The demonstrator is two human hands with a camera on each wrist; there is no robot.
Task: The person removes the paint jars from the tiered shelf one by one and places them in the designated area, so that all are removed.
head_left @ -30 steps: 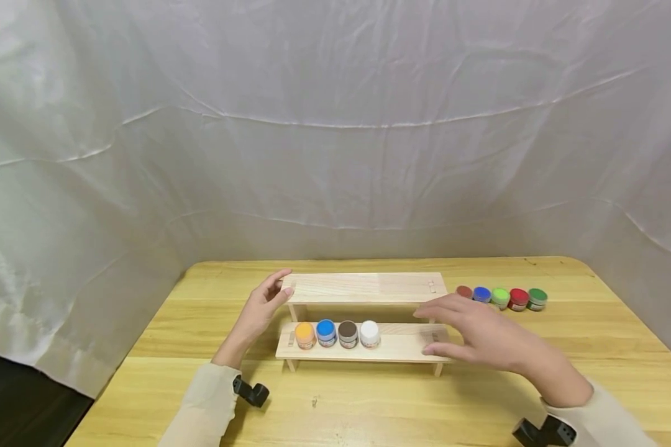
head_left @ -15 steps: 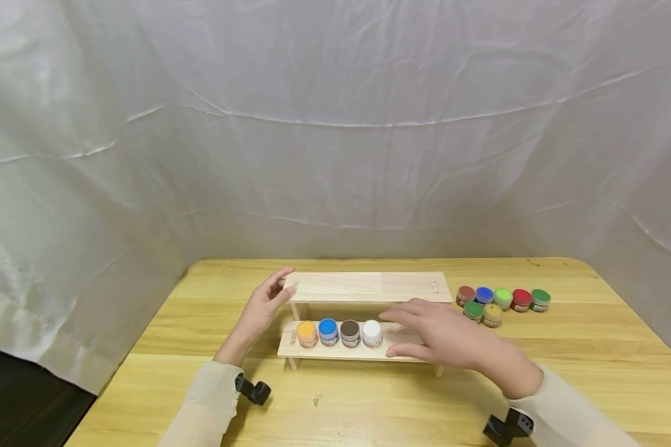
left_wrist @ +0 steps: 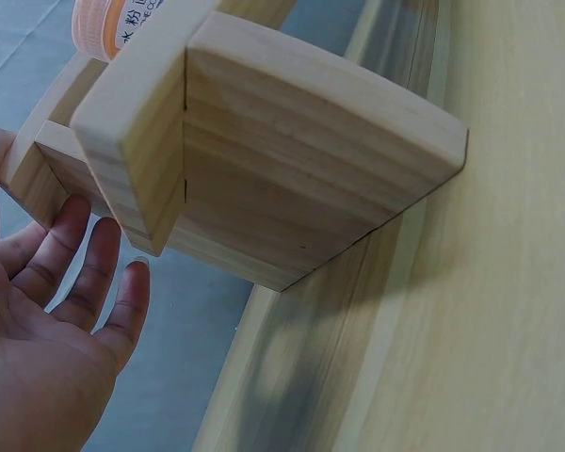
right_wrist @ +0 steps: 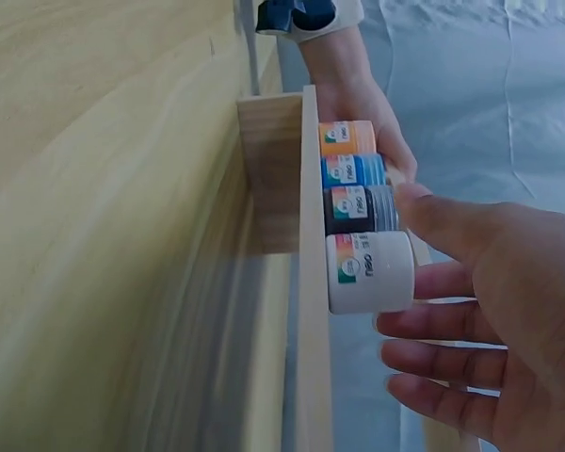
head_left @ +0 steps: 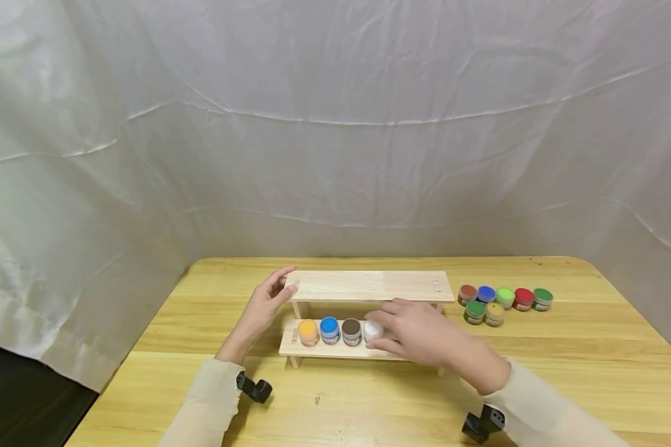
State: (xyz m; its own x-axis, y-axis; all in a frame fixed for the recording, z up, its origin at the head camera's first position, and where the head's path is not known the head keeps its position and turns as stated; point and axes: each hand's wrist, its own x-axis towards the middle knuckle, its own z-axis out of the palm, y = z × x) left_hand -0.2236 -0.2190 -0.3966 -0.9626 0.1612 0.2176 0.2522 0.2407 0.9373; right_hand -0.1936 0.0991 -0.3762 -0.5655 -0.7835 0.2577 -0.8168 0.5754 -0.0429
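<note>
Now the right hand (head_left: 419,332) has come left to the round white plastic jar (head_left: 373,332) on the lower shelf (head_left: 335,351) of the pale wooden rack (head_left: 363,286), bringing it within loosely spread fingers, while the left hand (head_left: 261,308) grips the rack's end.

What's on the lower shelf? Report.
Orange jar, blue jar, brown jar, white jar. The right hand hides much of the right half of the lower shelf in the head view.
</note>
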